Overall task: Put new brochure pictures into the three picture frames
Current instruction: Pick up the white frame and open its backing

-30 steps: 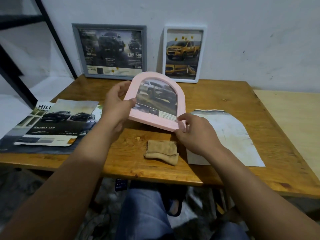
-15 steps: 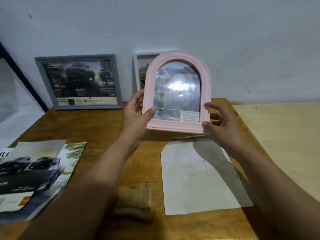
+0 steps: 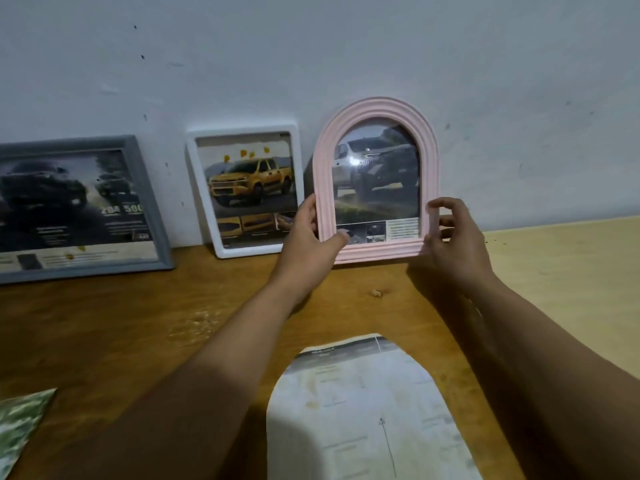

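Observation:
A pink arched frame (image 3: 375,109) with a dark truck picture in it stands upright against the white wall at the back of the wooden table (image 3: 138,327). My left hand (image 3: 308,237) grips its lower left edge, thumb on the front. My right hand (image 3: 453,237) holds its lower right edge with fingers curled round the side. To its left a white frame (image 3: 204,202) with a yellow truck picture leans on the wall. Further left leans a grey frame (image 3: 152,220) with a dark car picture.
An arch-shaped cut sheet of paper (image 3: 367,410) lies face down on the table in front of me. A corner of a brochure (image 3: 20,420) shows at the lower left. A paler wooden surface (image 3: 568,271) adjoins the table on the right.
Both hands lifted the pink frame from above the table's middle, turned it upright and carried it back to the wall, right of the white frame. My view moved forward.

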